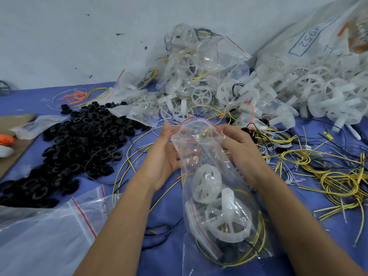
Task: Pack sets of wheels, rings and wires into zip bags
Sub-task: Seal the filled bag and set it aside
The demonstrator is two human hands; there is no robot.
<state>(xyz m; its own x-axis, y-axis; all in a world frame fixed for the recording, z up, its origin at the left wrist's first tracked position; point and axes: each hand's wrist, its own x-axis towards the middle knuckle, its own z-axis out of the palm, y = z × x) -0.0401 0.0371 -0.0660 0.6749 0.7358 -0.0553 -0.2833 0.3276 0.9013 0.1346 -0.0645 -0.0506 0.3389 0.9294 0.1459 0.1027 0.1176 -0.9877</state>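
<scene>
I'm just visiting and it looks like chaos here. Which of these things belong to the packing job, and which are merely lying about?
Part of the job:
- zip bag, held by left hand and right hand
- white wheels and yellow wire inside it
- black rings
- loose wheels
- loose wires
- filled bags
- empty bags

Lying about:
- cardboard
- orange piece

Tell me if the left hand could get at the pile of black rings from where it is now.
Probably yes. The black rings lie in the open just left of the left hand, nothing covering them, but that hand is holding the zip bag and would have to let go.
</scene>
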